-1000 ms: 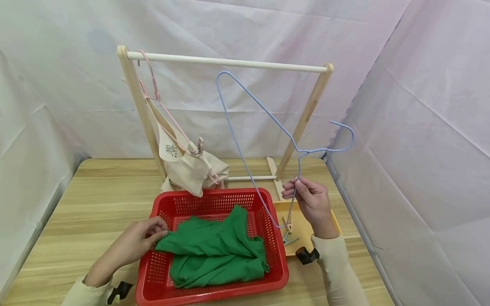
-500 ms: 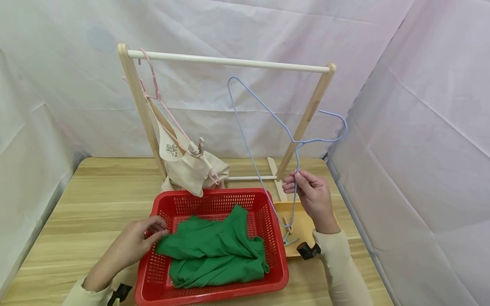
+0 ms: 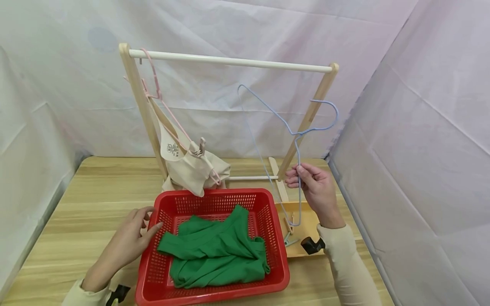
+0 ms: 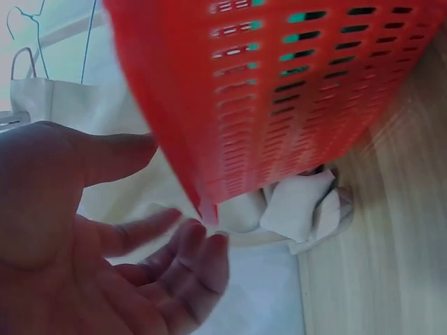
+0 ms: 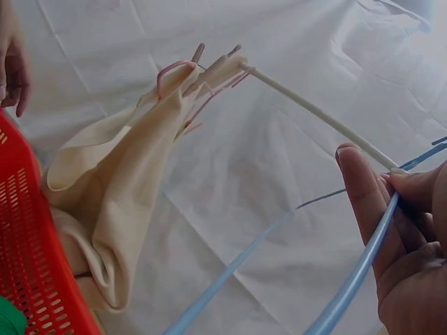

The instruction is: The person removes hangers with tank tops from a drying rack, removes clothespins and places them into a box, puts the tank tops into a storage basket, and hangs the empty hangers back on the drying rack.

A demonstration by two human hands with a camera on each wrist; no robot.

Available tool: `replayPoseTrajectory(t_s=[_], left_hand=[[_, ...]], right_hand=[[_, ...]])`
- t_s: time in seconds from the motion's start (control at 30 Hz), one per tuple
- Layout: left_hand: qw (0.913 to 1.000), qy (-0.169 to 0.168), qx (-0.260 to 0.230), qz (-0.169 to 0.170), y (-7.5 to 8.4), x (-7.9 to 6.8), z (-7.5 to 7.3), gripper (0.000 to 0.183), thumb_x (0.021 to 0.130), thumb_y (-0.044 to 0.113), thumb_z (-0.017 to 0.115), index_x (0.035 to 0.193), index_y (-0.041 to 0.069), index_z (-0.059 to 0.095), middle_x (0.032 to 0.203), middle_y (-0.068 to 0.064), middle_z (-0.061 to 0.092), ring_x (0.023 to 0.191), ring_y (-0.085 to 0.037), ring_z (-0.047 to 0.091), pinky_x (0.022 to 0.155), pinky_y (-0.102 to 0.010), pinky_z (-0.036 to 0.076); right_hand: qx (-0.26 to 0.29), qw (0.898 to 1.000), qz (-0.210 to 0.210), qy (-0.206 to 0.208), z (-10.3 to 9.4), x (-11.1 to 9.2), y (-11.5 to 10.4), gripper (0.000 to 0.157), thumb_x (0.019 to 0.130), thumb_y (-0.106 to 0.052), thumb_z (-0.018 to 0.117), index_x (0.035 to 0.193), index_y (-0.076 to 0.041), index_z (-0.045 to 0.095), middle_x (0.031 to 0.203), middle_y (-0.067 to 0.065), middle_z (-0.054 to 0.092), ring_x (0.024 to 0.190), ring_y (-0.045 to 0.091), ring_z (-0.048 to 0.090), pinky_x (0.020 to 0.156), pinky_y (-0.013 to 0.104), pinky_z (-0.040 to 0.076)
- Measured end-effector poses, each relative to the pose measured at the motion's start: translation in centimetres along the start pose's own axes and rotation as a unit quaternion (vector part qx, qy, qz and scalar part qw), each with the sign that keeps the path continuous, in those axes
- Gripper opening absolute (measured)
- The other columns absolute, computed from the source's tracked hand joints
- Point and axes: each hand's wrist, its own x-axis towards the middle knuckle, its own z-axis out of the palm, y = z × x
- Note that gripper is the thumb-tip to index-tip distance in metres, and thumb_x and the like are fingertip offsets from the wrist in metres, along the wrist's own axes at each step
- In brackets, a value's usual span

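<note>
My right hand pinches one arm of a blue clothes hanger between thumb and fingers, its hook up and to the right. In the right wrist view the thumb presses the hanger wire against the fingers. My left hand is at the left rim of a red perforated basket, fingers loosely spread and holding nothing. The left wrist view shows its fingertips right at the rim. A green garment lies crumpled inside the basket, a little right of the left hand.
Behind the basket stands a wooden rack with a white rail. A cream cloth piece hangs at its left on a pink hanger, with a clip. A yellow tray with clothespins sits at the right.
My left hand has let go of the green garment and drawn back to the basket's left rim. The right hand has risen slightly, turning the blue hanger so its hook points further up.
</note>
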Motion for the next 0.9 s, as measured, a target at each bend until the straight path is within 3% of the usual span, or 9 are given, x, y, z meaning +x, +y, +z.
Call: replayPoseTrajectory(t_s=[0.2, 0.4, 0.5, 0.9], left_hand=[[0.9933, -0.079, -0.043, -0.072, -0.8, -0.1, 0.3, 0.063, 0.100, 0.021, 0.060, 0.144, -0.013, 0.032, 0.089, -0.010, 0.059, 0.070, -0.015, 0.057, 0.051, -0.021, 0.050], [0.9738, -0.122, -0.151, -0.118, -1.3, -0.4, 1.1, 0.065, 0.105, 0.026, 0.051, 0.153, -0.002, 0.018, 0.091, -0.015, 0.068, 0.057, -0.012, 0.068, 0.048, -0.028, 0.055], [0.9680, -0.119, -0.177, -0.132, -1.3, -0.6, 1.3, 0.064, 0.106, 0.028, 0.048, 0.155, 0.003, 0.015, 0.094, -0.018, 0.068, 0.056, -0.015, 0.069, 0.047, -0.030, 0.055], [0.9772, -0.048, -0.148, -0.144, -1.2, -1.3, 2.9, 0.057, 0.107, 0.029, 0.043, 0.154, 0.005, 0.022, 0.101, -0.025, 0.065, 0.055, -0.014, 0.066, 0.043, -0.028, 0.053]], right_hand=[[0.003, 1.000, 0.019, 0.016, -0.1, 0.7, -0.6, 0.025, 0.102, 0.006, 0.044, 0.106, 0.007, 0.069, 0.095, 0.012, 0.075, 0.079, 0.017, 0.074, 0.071, 0.028, 0.059], [0.013, 0.999, 0.031, 0.031, -0.1, 1.3, -1.0, 0.024, 0.102, 0.005, 0.044, 0.106, 0.006, 0.068, 0.093, 0.012, 0.075, 0.078, 0.017, 0.074, 0.071, 0.028, 0.058], [0.018, 0.999, 0.033, 0.040, 0.0, 1.5, -1.1, 0.024, 0.102, 0.005, 0.045, 0.106, 0.006, 0.068, 0.092, 0.012, 0.075, 0.076, 0.018, 0.074, 0.070, 0.028, 0.059], [0.013, 0.997, 0.042, 0.070, 0.6, 3.1, -1.9, 0.020, 0.101, 0.002, 0.049, 0.101, 0.004, 0.069, 0.088, 0.012, 0.075, 0.071, 0.017, 0.074, 0.067, 0.027, 0.059]])
